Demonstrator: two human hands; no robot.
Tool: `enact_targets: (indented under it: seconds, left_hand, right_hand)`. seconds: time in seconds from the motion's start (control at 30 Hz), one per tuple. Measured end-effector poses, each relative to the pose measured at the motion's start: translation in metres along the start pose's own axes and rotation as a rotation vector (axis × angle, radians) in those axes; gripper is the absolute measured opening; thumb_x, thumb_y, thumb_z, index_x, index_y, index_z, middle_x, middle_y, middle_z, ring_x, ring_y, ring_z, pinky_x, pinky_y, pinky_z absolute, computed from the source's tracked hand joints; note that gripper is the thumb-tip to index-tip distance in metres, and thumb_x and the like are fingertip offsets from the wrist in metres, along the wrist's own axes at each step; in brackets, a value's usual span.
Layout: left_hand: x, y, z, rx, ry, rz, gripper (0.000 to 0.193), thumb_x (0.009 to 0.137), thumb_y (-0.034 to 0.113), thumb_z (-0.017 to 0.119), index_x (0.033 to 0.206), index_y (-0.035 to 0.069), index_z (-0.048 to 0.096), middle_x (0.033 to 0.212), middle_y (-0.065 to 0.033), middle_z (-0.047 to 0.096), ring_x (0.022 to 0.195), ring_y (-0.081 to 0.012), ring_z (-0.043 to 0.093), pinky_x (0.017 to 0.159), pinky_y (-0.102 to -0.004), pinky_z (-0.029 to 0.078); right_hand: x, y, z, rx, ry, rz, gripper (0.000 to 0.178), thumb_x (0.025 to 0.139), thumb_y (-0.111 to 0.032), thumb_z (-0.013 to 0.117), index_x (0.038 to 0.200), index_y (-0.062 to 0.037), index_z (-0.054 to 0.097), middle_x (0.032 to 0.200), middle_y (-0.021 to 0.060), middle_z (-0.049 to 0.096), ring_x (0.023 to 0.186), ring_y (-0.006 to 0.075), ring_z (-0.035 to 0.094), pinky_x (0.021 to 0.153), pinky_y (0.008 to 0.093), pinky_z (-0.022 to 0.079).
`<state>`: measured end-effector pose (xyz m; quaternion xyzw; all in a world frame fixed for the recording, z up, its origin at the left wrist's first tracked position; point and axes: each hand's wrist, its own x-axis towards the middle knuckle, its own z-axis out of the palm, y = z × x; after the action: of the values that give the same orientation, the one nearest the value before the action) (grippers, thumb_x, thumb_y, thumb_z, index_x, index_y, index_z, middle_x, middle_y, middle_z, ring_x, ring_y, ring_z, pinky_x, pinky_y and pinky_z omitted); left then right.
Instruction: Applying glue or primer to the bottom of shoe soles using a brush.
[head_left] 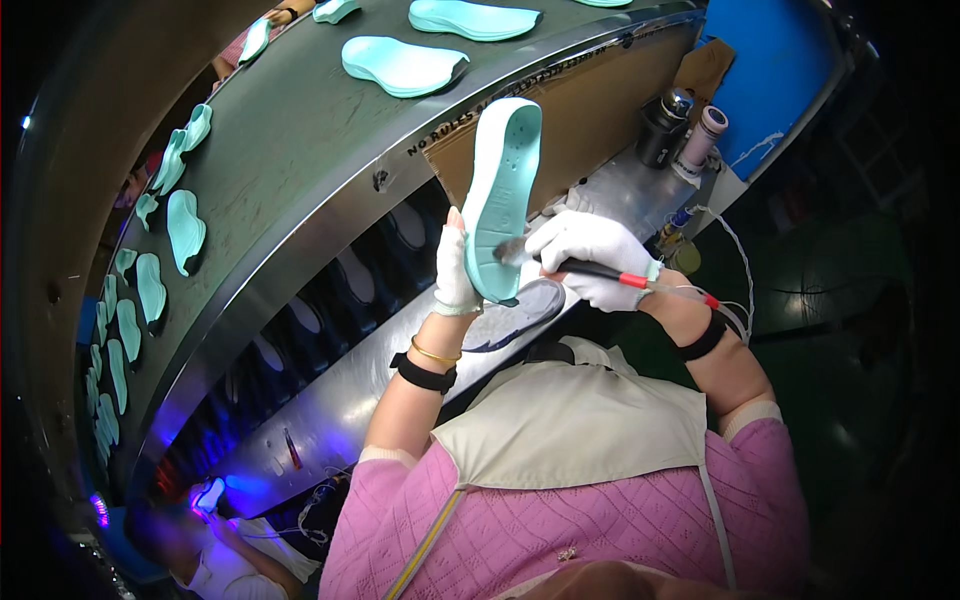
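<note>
My left hand point(456, 268), in a white glove with bare fingertips, grips a mint-green shoe sole point(512, 185) by its lower left edge. The sole stands nearly upright, its recessed inner face towards me. My right hand point(592, 252), also gloved, is closed round a brush point(598, 268) with a black and red handle. Its grey bristles reach the lower part of the sole's inner face. Beneath both hands a dark grey sole-shaped piece point(530, 308) lies on the metal bench point(385, 345).
A curved conveyor belt point(300, 150) carries several mint soles, one of them a near sole point(400, 66). A black bottle point(663, 130) and a pink tumbler point(703, 140) stand at the bench's right end. A co-worker point(235, 555) holds a blue-lit object at lower left. White cable hangs at right.
</note>
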<state>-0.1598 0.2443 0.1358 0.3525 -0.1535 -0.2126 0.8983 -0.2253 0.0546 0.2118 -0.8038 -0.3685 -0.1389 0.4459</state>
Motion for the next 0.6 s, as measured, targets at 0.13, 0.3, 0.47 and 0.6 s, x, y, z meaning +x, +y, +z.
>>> enact_targets:
  seconds: [0.13, 0.3, 0.47, 0.6]
  left_hand:
    - [-0.002, 0.001, -0.009, 0.194, -0.074, 0.122, 0.066, 0.093, 0.055, 0.028, 0.127, 0.001, 0.046, 0.111, -0.0186, 0.060, 0.093, -0.0236, 0.062, 0.083, -0.0348, 0.050]
    - [-0.006, 0.045, 0.009, 0.057, -0.019, -0.004, 0.070, 0.094, 0.056, 0.020, 0.125, 0.000, 0.047, 0.105, -0.0185, 0.062, 0.089, -0.0253, 0.063, 0.078, -0.0364, 0.053]
    - [0.018, 0.115, 0.020, -0.449, -0.068, 0.103, 0.083, 0.089, 0.064, 0.019, 0.137, -0.003, 0.027, 0.130, -0.0272, 0.041, 0.116, -0.0422, 0.047, 0.092, -0.0521, 0.046]
    - [0.019, 0.132, 0.017, -0.865, 0.143, 0.180, 0.082, 0.086, 0.056, 0.048, 0.140, 0.001, 0.019, 0.143, -0.0243, 0.023, 0.128, -0.0440, 0.031, 0.103, -0.0554, 0.033]
  right_hand:
    - [-0.010, 0.010, -0.002, 0.098, -0.225, 0.071, 0.020, 0.063, 0.007, 0.065, 0.076, -0.0067, 0.058, 0.085, 0.0106, 0.064, 0.081, 0.0297, 0.061, 0.072, 0.0362, 0.049]
    - [-0.003, -0.005, -0.026, 0.179, 0.000, 0.106, 0.018, 0.069, 0.012, 0.059, 0.080, -0.0017, 0.061, 0.092, 0.0114, 0.062, 0.083, 0.0218, 0.061, 0.073, 0.0317, 0.050]
    - [-0.010, -0.009, -0.012, 0.361, 0.229, 0.305, 0.020, 0.071, 0.015, 0.050, 0.084, 0.0029, 0.060, 0.100, 0.0122, 0.059, 0.069, 0.0113, 0.056, 0.058, 0.0233, 0.049]
    - [-0.003, -0.011, -0.003, 0.205, 0.199, 0.176, 0.017, 0.072, 0.013, 0.055, 0.084, 0.0004, 0.060, 0.102, 0.0143, 0.061, 0.086, 0.0162, 0.057, 0.072, 0.0270, 0.047]
